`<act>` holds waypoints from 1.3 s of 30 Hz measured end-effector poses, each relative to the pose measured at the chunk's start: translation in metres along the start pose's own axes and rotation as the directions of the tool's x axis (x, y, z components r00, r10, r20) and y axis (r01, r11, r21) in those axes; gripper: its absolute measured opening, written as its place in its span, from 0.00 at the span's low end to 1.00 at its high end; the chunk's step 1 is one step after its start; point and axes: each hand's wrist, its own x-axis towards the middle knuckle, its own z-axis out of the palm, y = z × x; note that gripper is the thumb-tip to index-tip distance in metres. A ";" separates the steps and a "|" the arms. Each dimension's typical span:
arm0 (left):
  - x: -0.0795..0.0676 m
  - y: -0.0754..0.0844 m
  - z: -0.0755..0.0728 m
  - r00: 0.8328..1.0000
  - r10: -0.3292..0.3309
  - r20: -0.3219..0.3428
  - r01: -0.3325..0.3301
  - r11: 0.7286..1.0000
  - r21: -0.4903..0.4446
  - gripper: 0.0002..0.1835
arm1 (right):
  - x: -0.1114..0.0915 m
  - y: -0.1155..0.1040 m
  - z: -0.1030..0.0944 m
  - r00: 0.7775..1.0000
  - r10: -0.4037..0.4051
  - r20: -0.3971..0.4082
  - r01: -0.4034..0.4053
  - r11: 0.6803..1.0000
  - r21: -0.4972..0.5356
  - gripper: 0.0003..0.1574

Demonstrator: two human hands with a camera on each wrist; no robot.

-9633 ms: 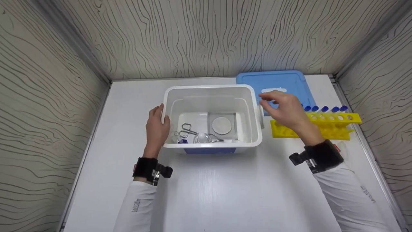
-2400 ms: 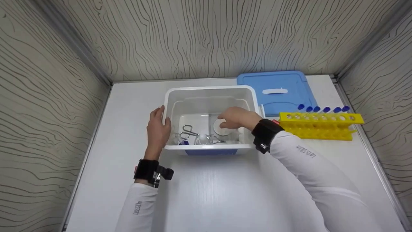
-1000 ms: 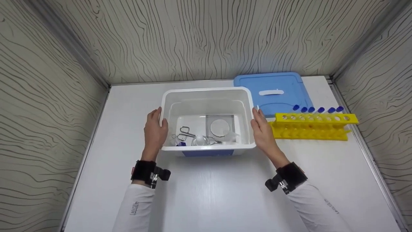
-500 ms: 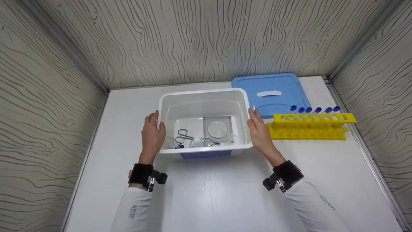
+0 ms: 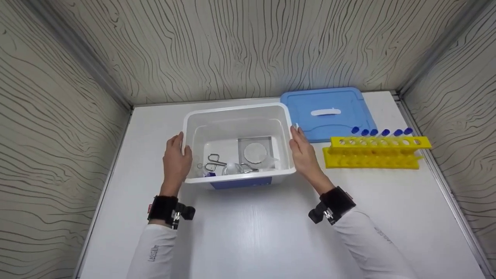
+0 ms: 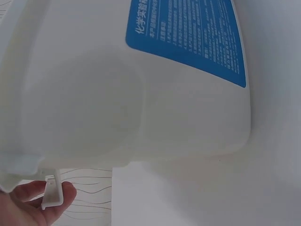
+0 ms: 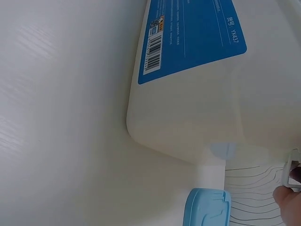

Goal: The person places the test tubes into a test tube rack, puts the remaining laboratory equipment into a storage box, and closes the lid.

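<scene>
A white plastic storage box (image 5: 240,176) with a blue label is held between both hands. My left hand (image 5: 177,162) grips its left side; in the left wrist view fingers (image 6: 68,192) curl around a white side latch (image 6: 53,195). At the right side my right hand (image 5: 305,155) grips in like manner, fingertips at the other latch (image 7: 286,174) in the right wrist view. Inside lie metal crucible tongs (image 5: 221,164), a wire gauze (image 5: 255,152) with a white disc, a round clear glass piece (image 5: 231,169) and a clear item (image 5: 270,162) at front right.
The blue lid (image 5: 325,100) lies flat behind the box to the right. A yellow test tube rack (image 5: 387,145) stands at the right, with several blue-capped tubes (image 5: 385,132) in its back row. Wood-patterned panels enclose the table's back and sides.
The right hand went from above the lid into the box, then to its right side. The box has since shifted left and turned slightly, both hands with it. A clear item now shows inside.
</scene>
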 end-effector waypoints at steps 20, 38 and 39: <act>-0.006 -0.024 -0.038 0.994 -0.102 0.024 0.103 0.993 -0.056 0.31 | 0.013 -0.018 0.039 0.992 -0.121 -0.047 0.121 0.993 -0.002 0.30; -0.002 -0.057 -0.055 0.992 -0.086 -0.092 0.086 0.996 0.001 0.29 | 0.038 -0.037 0.078 0.989 -0.146 0.019 0.146 0.989 0.004 0.30; -0.002 -0.059 -0.057 0.991 -0.087 -0.097 0.088 0.996 0.003 0.29 | 0.040 -0.038 0.081 0.989 -0.148 0.027 0.148 0.989 0.004 0.30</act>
